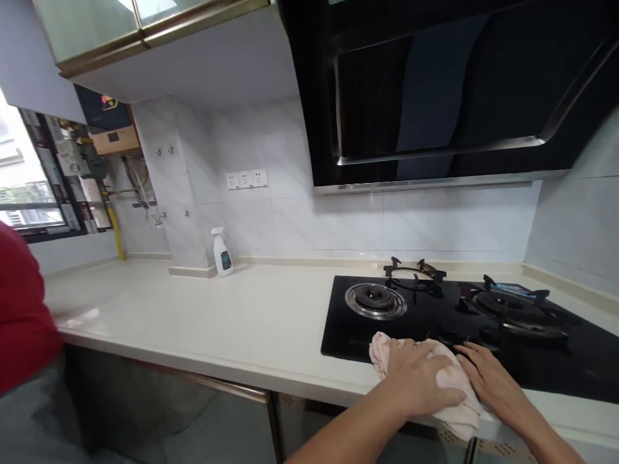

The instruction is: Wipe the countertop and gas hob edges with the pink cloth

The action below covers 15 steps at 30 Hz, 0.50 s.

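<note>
A pale pink cloth (459, 386) lies bunched over the front edge of the black gas hob (348, 335) and hangs onto the counter rim. My left hand (420, 375) is closed over the cloth from above, pressing it down. Beside it, my right hand (491, 380) rests with fingers stretched out at the cloth's right edge. The hob's knobs (488, 335) are just beyond my hands, partly hidden. The left burner (375, 300) sits bare in its metal ring, while a loose pan support (416, 276) stands behind it at the hob's back edge.
The right burner (512, 309) carries its pan support. A white spray bottle (222, 254) stands on the pale counter (193, 316) by the wall pillar. Overhead hangs a black range hood (435, 109). A person in a red top (24, 309) is at far left.
</note>
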Tool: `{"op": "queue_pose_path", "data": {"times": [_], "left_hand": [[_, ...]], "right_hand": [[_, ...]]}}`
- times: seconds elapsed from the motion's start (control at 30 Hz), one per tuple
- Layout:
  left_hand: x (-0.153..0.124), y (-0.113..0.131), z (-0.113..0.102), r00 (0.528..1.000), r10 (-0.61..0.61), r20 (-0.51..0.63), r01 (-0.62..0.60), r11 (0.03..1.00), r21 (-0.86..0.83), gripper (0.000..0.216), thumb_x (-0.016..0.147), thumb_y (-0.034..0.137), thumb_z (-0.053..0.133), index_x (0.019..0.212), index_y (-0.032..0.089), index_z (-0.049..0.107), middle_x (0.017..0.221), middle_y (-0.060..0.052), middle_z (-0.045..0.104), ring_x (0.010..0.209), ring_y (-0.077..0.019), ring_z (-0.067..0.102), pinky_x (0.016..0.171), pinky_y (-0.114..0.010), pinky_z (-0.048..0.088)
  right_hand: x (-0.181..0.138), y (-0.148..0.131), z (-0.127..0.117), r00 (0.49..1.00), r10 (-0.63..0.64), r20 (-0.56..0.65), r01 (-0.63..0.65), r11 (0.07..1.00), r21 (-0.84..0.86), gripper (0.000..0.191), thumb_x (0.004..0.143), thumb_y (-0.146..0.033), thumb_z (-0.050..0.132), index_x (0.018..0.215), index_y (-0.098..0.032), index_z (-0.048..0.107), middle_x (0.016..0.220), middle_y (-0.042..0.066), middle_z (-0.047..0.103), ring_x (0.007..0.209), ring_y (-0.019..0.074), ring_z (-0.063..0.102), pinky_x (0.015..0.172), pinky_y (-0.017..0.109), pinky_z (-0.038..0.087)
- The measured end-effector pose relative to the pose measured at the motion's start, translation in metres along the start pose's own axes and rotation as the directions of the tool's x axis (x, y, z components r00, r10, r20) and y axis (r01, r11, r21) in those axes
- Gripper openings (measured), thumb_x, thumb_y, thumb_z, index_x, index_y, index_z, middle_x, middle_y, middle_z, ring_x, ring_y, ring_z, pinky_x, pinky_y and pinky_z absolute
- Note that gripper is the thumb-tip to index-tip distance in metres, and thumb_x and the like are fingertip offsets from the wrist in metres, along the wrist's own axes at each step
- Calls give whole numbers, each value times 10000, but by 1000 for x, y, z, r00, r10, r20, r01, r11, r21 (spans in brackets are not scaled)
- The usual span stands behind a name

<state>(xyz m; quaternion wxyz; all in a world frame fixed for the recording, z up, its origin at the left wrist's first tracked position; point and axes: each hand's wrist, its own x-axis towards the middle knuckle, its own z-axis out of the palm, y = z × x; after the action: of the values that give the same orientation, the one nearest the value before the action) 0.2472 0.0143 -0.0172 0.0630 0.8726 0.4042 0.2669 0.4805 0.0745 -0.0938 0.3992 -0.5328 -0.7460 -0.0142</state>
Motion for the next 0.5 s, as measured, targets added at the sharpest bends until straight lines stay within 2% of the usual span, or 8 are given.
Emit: {"op": "queue_pose_path", "data": {"times": [0.07,0.13,0.27,0.37,0.5], "left_hand": [[-2,-7,-4,999,-37,-13,37,999,8,568,765,651,733,1271,404,659,1430,-8,595,1208,-344,522,1053,-593,348],[-10,-21,-16,996,-79,-34,80,996,37,546,759,587,756,1255,373,676,1360,-26,645,1166,-328,549,1027,-559,373],[-51,-61,-61,982,-160,-104,171,979,108,495,783,489,750,1243,315,696,1332,-52,668,1168,-311,571,1019,-500,386],[-96,-99,-107,931,-319,-176,346,926,150,487,774,447,768,1235,304,701,1356,-42,659,1219,-299,564,1046,-475,378],[-152,-150,-169,817,-533,-218,576,764,291,425,858,466,672,1245,292,693,1314,-54,684,1225,-295,575,1017,-446,405]], "right_hand": [[0,6,2,999,-27,20,28,999,-33,496,919,-534,370,1115,-210,690,1251,154,660,1263,318,565,1138,527,422],[-1,9,2,999,-23,26,25,998,-56,536,907,-570,377,1133,-203,696,1270,154,656,1278,334,556,1138,541,421],[-5,11,3,998,24,58,-20,997,-68,607,889,-631,401,1188,-188,689,1331,157,632,1320,357,524,1141,557,416],[-8,11,3,998,19,57,-15,998,-63,610,878,-648,430,1205,-198,681,1337,158,628,1314,358,530,1146,555,411],[-10,8,1,998,22,58,-20,999,-34,623,877,-662,445,1212,-191,676,1346,163,618,1318,366,524,1152,568,399]]}}
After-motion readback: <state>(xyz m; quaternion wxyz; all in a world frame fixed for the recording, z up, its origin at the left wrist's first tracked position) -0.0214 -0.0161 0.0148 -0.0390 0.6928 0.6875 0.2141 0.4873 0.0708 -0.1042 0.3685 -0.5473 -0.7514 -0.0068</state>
